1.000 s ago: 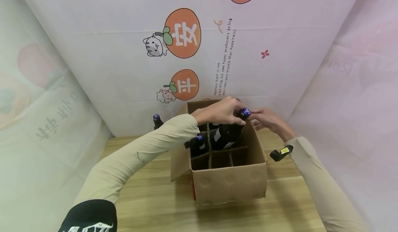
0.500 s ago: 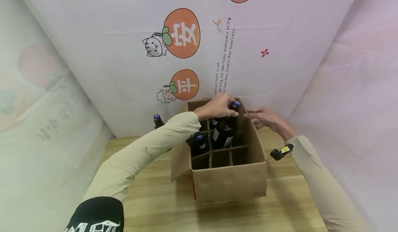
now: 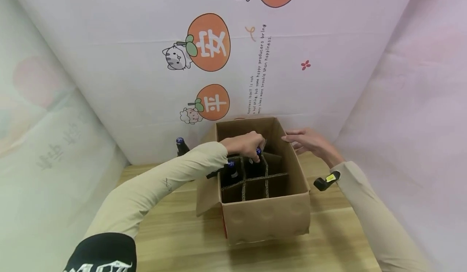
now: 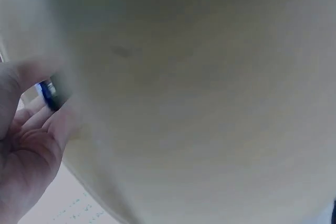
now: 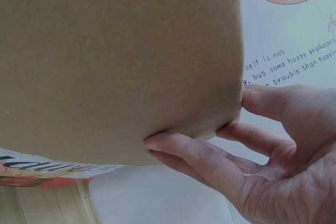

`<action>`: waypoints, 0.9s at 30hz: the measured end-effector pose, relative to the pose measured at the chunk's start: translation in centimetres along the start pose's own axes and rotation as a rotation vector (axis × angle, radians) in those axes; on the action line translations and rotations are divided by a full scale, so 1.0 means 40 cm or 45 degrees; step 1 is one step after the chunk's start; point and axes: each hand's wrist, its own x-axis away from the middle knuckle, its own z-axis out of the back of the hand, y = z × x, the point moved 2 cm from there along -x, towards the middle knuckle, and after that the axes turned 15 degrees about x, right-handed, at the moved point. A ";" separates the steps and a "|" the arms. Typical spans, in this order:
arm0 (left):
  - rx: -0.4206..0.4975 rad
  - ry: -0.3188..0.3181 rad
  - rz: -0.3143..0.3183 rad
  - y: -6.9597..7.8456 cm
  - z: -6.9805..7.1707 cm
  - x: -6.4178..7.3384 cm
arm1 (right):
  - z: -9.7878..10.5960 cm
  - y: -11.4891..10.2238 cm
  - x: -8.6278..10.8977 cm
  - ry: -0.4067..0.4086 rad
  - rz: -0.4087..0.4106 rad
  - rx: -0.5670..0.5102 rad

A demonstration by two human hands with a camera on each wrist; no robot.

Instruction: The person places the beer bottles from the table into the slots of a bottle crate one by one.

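In the head view, my left hand (image 3: pixel 245 144) reaches down into an open cardboard box (image 3: pixel 268 219) and grips the neck of a dark glass bottle (image 3: pixel 254 167) with a blue cap. That bottle stands low in a middle compartment. In the left wrist view, thumb and fingers surround the blue cap (image 4: pixel 47 94), while a blurred pale surface covers most of the picture. My right hand (image 3: pixel 308 139) holds the box's right side at the rim. From the right wrist, its thumb and fingertips pinch the cardboard panel (image 5: pixel 131 61) near its corner.
Another capped bottle (image 3: pixel 231 172) sits in the compartment to the left. One more bottle (image 3: pixel 181 146) stands outside, left of the box. Cardboard dividers (image 3: pixel 278 180) split the inside, and a flap (image 3: pixel 209 195) hangs out leftward. A printed wall sheet (image 3: pixel 277 81) rises behind the wooden table (image 3: pixel 175 239).
My left hand has moved left and down with the bottle, from above the box's right side into a middle compartment. The right hand stays at the right rim.
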 end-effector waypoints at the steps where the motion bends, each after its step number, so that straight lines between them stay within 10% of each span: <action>1: -0.017 -0.018 0.011 0.002 0.003 -0.002 | -0.001 -0.002 -0.001 0.003 -0.004 -0.003; 27: -0.138 -0.522 0.290 0.028 0.022 -0.027 | -0.006 -0.003 -0.004 0.032 0.008 0.004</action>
